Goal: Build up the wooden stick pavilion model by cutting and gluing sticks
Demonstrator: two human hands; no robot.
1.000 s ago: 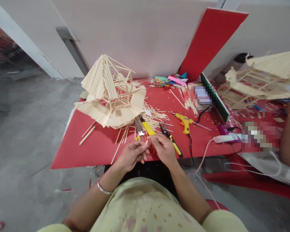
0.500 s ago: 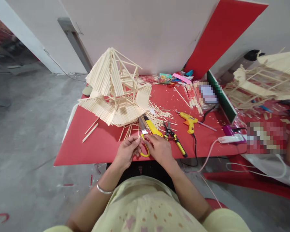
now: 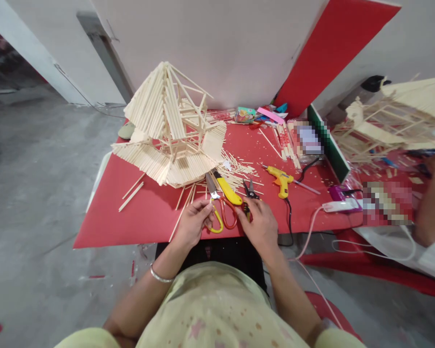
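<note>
With the scissors [image 3: 215, 195] as the clock's centre, the left hand [image 3: 193, 222] lies at eight o'clock, its forearm slanting up from seven and a bracelet [image 3: 161, 277] round the wrist; thumb and forefinger meet in a pinch on a small pale bit [image 3: 211, 205], the other fingers curling beneath and covering part of the yellow loop; the red loop shows whole between the two hands. The right hand [image 3: 263, 226] lies at four o'clock, back upward, forearm rising from five; it bends over the snips [image 3: 252, 194], whose blades point to twelve, with thumb and forefinger apart on either side of a handle; the hand hides most of the handles, so I cannot tell whether the fingers grip them.

The knife [image 3: 229, 191] lies at one o'clock, just beside the scissors; the glue gun [image 3: 284, 181] rests near three, beyond the snips. The stick model [image 3: 170, 140] stands on the red tabletop [image 3: 101, 212] at eleven; loose sticks [image 3: 241, 174] are scattered at one, beside its edge.
</note>
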